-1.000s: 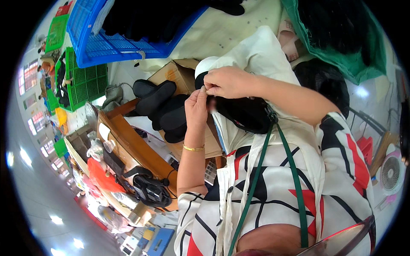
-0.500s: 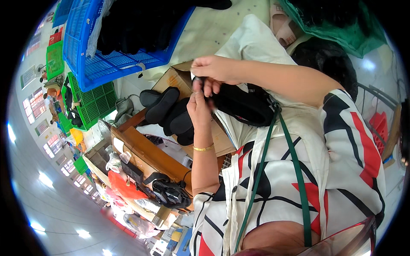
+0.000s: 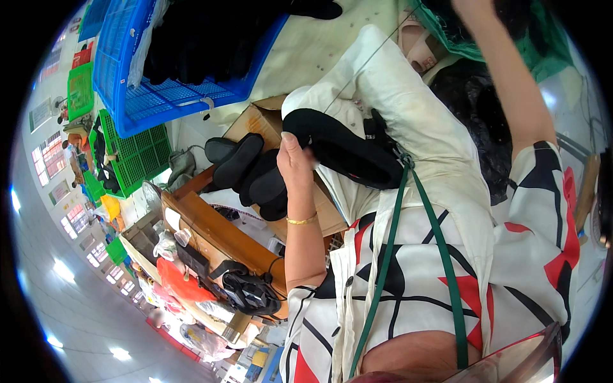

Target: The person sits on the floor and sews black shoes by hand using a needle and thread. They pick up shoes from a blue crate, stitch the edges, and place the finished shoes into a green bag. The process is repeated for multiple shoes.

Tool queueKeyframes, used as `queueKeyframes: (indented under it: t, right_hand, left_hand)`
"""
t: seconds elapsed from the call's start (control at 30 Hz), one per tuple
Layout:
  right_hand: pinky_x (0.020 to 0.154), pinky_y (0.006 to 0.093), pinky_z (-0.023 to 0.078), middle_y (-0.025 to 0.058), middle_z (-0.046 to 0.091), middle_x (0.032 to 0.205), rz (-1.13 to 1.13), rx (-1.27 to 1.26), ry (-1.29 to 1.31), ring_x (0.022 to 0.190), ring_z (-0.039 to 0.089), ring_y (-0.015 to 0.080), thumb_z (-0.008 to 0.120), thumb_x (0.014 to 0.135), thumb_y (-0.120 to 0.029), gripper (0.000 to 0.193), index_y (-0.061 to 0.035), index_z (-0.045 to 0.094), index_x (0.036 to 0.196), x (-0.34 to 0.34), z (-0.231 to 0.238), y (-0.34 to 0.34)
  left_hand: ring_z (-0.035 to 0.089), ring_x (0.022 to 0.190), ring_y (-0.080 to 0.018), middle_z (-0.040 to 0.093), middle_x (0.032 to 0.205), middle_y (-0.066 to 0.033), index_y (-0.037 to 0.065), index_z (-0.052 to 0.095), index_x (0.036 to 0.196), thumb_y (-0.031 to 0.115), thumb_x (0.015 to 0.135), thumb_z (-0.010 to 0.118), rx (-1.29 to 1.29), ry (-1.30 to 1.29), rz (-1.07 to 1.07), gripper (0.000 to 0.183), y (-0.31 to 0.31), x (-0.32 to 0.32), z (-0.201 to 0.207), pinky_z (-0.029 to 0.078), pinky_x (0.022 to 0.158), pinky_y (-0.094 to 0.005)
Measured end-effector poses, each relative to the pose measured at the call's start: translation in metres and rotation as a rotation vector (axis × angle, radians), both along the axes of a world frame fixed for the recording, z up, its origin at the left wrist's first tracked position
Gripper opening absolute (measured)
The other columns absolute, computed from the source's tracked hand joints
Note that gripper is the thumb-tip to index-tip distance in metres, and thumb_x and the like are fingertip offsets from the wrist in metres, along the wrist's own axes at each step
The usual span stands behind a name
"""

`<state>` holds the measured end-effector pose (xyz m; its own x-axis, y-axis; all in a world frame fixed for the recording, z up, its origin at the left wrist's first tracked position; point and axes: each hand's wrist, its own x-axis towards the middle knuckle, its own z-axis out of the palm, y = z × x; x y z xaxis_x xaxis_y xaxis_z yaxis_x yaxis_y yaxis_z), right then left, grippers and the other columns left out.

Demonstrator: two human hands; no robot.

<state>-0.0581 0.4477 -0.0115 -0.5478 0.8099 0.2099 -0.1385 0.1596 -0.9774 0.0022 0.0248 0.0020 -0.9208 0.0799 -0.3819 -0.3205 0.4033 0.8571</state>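
My left hand point(image 3: 296, 165) grips the toe end of a black cloth shoe point(image 3: 348, 137), thumb on top and fingers hidden behind it. The shoe lies over my lap on white apron cloth point(image 3: 408, 96), its opening facing me. From the shoe a thin dark thread point(image 3: 370, 59) runs taut up to the top edge. My right hand point(image 3: 474, 7) is raised far out at the upper right, cut off by the picture's edge, so its fingers are hidden. Left of my left hand, several black shoes point(image 3: 239, 159) lie by a cardboard box point(image 3: 246, 124).
A blue plastic crate point(image 3: 185, 102) full of black items stands at the upper left, with a green crate point(image 3: 142, 153) below it. A wooden table point(image 3: 223, 236) holds a black bag point(image 3: 249, 287). At the right are a black plastic bag point(image 3: 472, 121) and a green sack point(image 3: 549, 51).
My right hand has swung from the shoe's toe to the upper right, and the thread now stretches out from the shoe. My left hand stays on the shoe.
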Motion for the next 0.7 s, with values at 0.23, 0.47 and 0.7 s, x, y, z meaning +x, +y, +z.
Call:
queueKeyframes:
  t: [0.23, 0.47, 0.7]
  right_hand:
    - [0.089, 0.0376, 0.051, 0.0153, 0.063, 0.105, 0.958, 0.497, -0.132, 0.100, 0.063, 0.0299, 0.059, 0.089, -0.010, 0.033, -0.0097, 0.058, 0.122, 0.046, -0.036, -0.160]
    - [0.073, 0.0368, 0.053, 0.0090, 0.062, 0.088, 1.119, 0.944, -0.295, 0.083, 0.064, 0.0284, 0.063, 0.086, -0.012, 0.017, -0.0064, 0.066, 0.102, 0.039, -0.030, -0.204]
    - [0.067, 0.0260, 0.048, 0.0015, 0.058, 0.076, 1.046, -0.529, 0.012, 0.068, 0.053, 0.0117, 0.055, 0.101, -0.030, 0.031, -0.0030, 0.061, 0.088, 0.022, -0.008, -0.259]
  left_hand:
    - [0.046, 0.056, -0.0102, 0.051, 0.072, -0.0025, 0.003, 0.058, 0.095, 0.024, 0.088, 0.071, -0.309, 0.694, -0.036, 0.025, -0.002, 0.030, -0.004, 0.040, 0.051, -0.0245]
    - [0.047, 0.066, -0.0101, 0.049, 0.076, -0.0011, 0.003, 0.060, 0.118, 0.018, 0.083, 0.079, -0.698, 0.815, -0.339, 0.043, 0.010, 0.030, 0.016, 0.043, 0.058, -0.0243]
    - [0.050, 0.080, -0.0145, 0.052, 0.093, -0.0051, 0.001, 0.058, 0.123, 0.019, 0.081, 0.080, -0.347, 0.504, -0.180, 0.050, 0.009, 0.024, 0.006, 0.046, 0.066, -0.0249]
